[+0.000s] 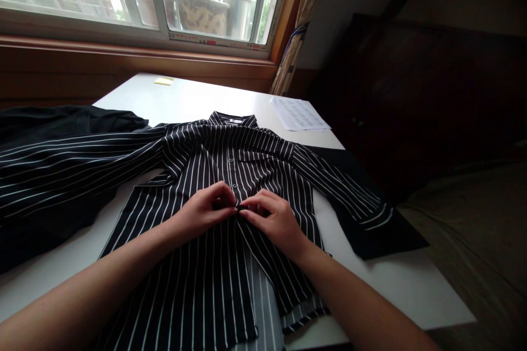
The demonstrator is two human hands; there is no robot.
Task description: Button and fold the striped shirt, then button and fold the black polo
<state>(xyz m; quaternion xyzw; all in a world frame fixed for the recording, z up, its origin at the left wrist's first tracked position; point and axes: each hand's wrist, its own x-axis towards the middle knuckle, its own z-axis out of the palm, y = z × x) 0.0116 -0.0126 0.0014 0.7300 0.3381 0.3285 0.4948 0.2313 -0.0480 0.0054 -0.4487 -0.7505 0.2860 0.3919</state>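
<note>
A black shirt with white stripes [197, 170] lies front side up on the white table [197, 96], its collar toward the window. Both hands meet at the middle of its front placket. My left hand [209, 203] pinches the placket edge between thumb and forefinger. Right beside it, my right hand [272, 216] pinches the other side of the same spot. The button there, if any, is hidden by my fingertips. Above them two buttons [234, 186] show on the placket. Below my hands the two front panels part and show the grey-looking inside of the shirt.
Dark cloth [74, 120] lies under the left sleeve. A flat black piece [362, 230] lies beneath the right sleeve. Printed sheets [300, 113] rest at the table's far right, and a yellow slip [163, 81] near the far edge. A window and curtain [302, 22] stand behind.
</note>
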